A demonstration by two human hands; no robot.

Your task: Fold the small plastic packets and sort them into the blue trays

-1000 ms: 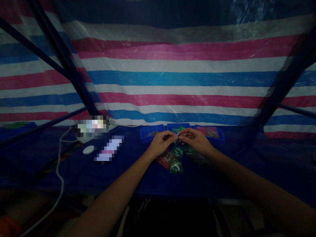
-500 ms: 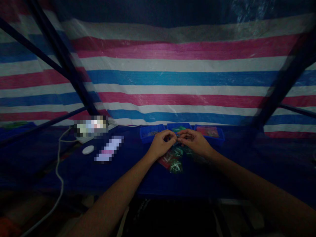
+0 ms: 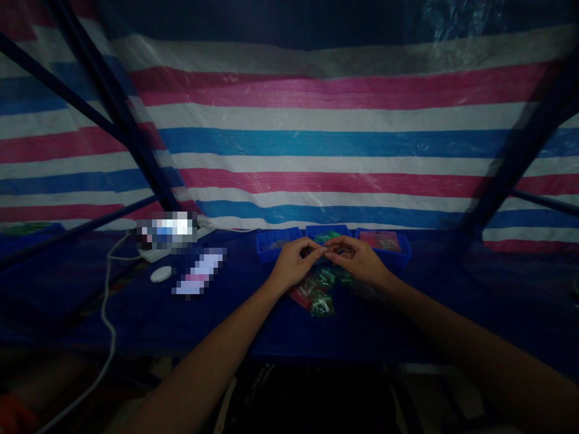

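Note:
My left hand [image 3: 296,258] and my right hand [image 3: 355,256] meet fingertip to fingertip above the blue table. Both are closed in a pinch, and whatever lies between the fingers is too small and dark to make out. Just below them on the table is a loose pile of small clear plastic packets [image 3: 322,300], with green and red showing in it. Behind the hands stand three blue trays: the left tray [image 3: 268,254] with small pieces, the middle tray [image 3: 312,229] with green items, and the right tray [image 3: 400,260] with reddish packets.
On the left are a phone-like bright object [image 3: 199,272], blurred out, a white round disc [image 3: 161,274] and a white power strip [image 3: 154,253] with a white cable [image 3: 107,301]. Dark blue frame posts [image 3: 511,157] flank a striped tarp [image 3: 325,144] at the back.
Almost nothing differs. The fingertips of both hands have shifted very slightly against each other; the packets and trays stay in place.

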